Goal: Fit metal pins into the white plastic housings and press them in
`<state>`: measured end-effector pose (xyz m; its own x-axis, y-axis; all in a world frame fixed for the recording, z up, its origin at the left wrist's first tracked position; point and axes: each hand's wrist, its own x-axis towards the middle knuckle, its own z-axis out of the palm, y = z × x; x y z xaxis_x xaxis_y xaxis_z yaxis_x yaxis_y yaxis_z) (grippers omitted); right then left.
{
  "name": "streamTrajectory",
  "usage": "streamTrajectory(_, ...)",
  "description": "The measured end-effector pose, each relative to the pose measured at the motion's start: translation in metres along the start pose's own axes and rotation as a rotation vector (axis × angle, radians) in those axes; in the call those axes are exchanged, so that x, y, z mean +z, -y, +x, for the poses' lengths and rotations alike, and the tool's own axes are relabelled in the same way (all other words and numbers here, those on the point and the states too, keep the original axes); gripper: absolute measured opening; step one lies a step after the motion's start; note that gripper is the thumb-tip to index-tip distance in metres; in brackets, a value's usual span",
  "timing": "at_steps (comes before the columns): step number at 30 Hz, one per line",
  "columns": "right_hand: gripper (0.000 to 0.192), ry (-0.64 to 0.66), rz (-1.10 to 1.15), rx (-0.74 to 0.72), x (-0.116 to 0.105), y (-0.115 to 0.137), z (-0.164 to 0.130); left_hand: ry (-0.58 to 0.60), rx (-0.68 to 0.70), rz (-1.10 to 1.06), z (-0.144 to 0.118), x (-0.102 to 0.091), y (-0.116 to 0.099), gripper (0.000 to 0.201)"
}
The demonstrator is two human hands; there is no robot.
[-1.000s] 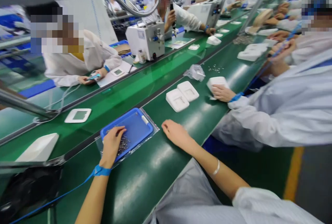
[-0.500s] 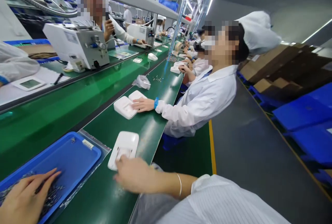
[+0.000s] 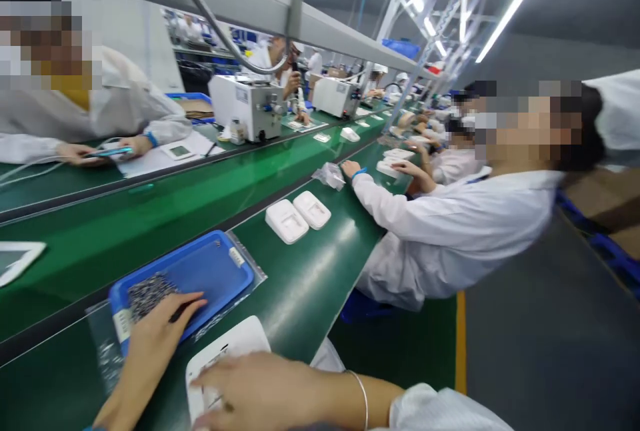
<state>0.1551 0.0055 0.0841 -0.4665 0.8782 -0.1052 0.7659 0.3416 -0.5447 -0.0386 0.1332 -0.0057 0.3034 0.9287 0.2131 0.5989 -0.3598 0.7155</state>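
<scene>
My left hand (image 3: 163, 324) is over the near side of a blue tray (image 3: 210, 274), thumb and forefinger stretched out with a small gap between the tips. Small metal pieces (image 3: 153, 294), like screws, lie heaped at the tray's left end. My right hand (image 3: 260, 384) lies across a white plastic housing (image 3: 245, 338) on the green bench, fingers bent over its face and covering much of it. Whatever sits under those fingers is hidden.
Two white housings (image 3: 287, 221) lie farther up the bench, near a clear plastic bag (image 3: 330, 176). A co-worker in white (image 3: 450, 224) sits to my right. Across the green belt (image 3: 165, 211) stands a white machine (image 3: 247, 108); another person there holds a phone-like device (image 3: 107, 151).
My view has swung left. The white housing under my right hand has come nearer to me. The co-worker's hand has left the two housings and is by the plastic bag.
</scene>
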Motion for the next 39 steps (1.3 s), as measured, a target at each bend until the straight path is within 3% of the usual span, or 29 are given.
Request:
streamTrajectory(5,0.037,-0.130,-0.130,0.254,-0.020,-0.006,0.031,0.068,-0.011,-0.232,-0.006,0.000,-0.032,0.027)
streamTrajectory(13,0.029,-0.099,-0.025,0.221,-0.028,-0.029,0.056,0.075,0.039,-0.180,-0.006,0.002,-0.038,0.005)
streamTrajectory(20,0.024,0.045,0.249,0.195,-0.050,-0.041,0.060,0.189,0.234,0.016,-0.014,-0.001,-0.038,0.016)
streamTrajectory(25,0.018,0.048,0.340,0.230,-0.053,-0.046,0.063,0.245,0.314,0.050,-0.012,-0.003,-0.046,0.020)
streamTrajectory(30,0.013,-0.052,0.321,0.350,-0.043,-0.046,0.040,0.215,0.140,-0.055,-0.004,-0.009,-0.052,0.029)
streamTrajectory(32,0.013,-0.145,0.292,0.312,-0.035,-0.043,0.025,0.229,0.106,-0.110,-0.004,-0.010,-0.050,0.036)
streamTrajectory(34,0.011,-0.155,0.284,0.273,-0.027,-0.036,0.010,0.211,0.224,-0.059,-0.010,-0.012,-0.049,0.047)
streamTrajectory(36,0.010,-0.083,0.273,0.269,-0.019,-0.027,-0.006,0.196,0.307,-0.054,-0.023,-0.014,-0.052,0.052)
streamTrajectory(39,0.012,-0.001,0.173,0.256,-0.006,-0.016,-0.025,0.306,0.362,-0.130,-0.053,-0.016,-0.057,0.056)
